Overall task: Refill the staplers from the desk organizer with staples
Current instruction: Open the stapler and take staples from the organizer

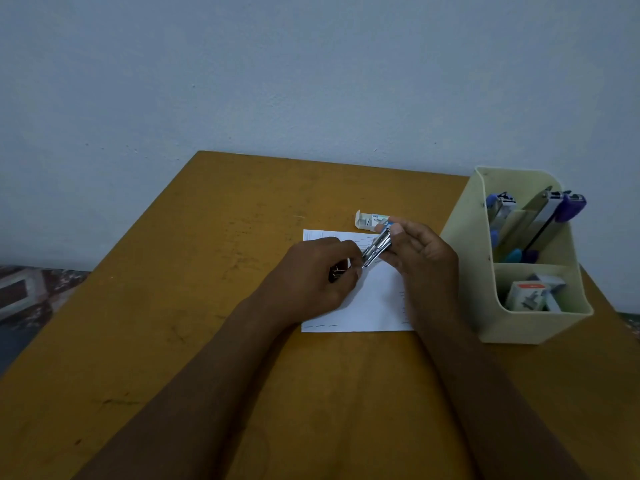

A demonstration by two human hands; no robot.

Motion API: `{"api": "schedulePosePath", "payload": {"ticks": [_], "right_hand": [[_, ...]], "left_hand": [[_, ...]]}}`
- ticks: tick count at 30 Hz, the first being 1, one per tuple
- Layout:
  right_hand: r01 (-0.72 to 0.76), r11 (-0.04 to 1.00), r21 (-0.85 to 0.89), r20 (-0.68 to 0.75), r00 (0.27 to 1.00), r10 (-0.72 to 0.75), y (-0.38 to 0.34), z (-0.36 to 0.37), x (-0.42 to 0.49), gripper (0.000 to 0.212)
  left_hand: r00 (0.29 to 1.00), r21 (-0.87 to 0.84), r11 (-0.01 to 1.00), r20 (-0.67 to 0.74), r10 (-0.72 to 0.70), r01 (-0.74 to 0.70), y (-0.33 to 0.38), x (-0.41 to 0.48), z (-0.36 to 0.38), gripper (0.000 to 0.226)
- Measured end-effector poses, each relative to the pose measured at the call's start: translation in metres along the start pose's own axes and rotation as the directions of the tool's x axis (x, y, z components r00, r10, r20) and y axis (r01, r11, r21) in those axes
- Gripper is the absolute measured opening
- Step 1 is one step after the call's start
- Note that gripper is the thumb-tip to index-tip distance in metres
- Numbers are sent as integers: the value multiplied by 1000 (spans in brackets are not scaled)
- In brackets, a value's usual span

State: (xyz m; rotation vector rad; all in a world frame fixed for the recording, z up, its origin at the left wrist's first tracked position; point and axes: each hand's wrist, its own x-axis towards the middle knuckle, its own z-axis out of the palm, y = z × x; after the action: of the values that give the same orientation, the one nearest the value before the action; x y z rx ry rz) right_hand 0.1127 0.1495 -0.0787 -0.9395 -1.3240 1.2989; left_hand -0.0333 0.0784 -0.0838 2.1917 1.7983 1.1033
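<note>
A small metal stapler (376, 247) is held over a white sheet of paper (372, 306) in the middle of the table. My left hand (311, 278) grips its near, dark end. My right hand (420, 254) holds its far end between thumb and fingers. An open staple box (369, 219) lies just beyond the hands. The cream desk organizer (533, 320) stands at the right with two purple staplers (554, 216) in its back compartment and staple boxes (533, 294) in the front one.
The brown wooden table (207, 306) meets a pale blue wall at its far edge. A patterned cloth surface (27, 292) lies beyond the table's left edge. The organizer stands close to the table's right edge.
</note>
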Motion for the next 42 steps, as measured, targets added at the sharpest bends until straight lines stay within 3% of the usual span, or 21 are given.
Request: {"api": "schedulePosePath", "payload": {"ticks": [5,16,24,28,33,42], "right_hand": [[1,1000,-8,2,1000,-1,-2,0,-1,21],[7,998,-57,-28,1000,-8,-1,1,0,21],[52,933,-356,-88,992,-88,5,-3,4,12],[62,856,-514,-63,992,-110,4,-4,4,19],[150,649,-746,63,986,-155,-2,-9,1,20],[255,574,-778,172,965,-196,-2,-10,0,19]], "left_hand": [[999,65,998,29,14,-16,2,1,0,21],[1000,59,998,15,18,-19,7,0,-2,4],[992,114,993,-122,40,-26,11,1,0,6],[980,71,997,-197,26,-13,11,1,-1,12],[983,12,1000,-185,-4,6,8,2,0,20],[981,-46,999,-195,-23,14,17,7,4,13]]}}
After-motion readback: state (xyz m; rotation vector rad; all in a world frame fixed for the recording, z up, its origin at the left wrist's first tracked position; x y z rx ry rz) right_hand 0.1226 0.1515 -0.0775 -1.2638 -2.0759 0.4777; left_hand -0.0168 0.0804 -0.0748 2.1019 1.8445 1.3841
